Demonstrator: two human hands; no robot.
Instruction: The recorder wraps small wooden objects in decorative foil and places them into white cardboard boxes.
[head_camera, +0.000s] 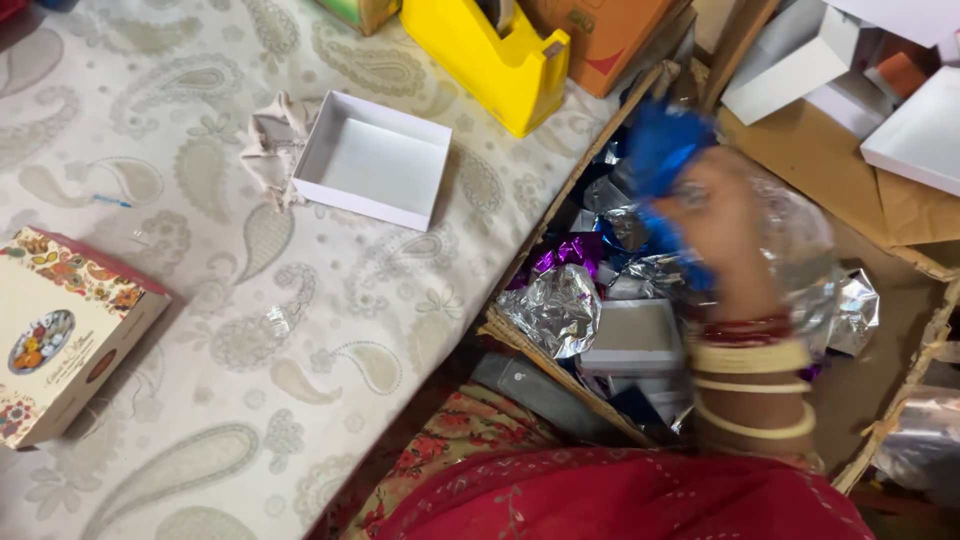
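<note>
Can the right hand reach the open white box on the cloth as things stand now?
Probably yes. The right hand holds blue foil over the carton; the open white box lies on the patterned cloth beside it, with nothing between.

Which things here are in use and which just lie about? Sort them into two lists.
In use:
right hand
blue foil it grips
cardboard carton of foil wraps

Lying about:
open white box
crumpled paper
yellow tape dispenser
floral printed box
white boxes
</note>
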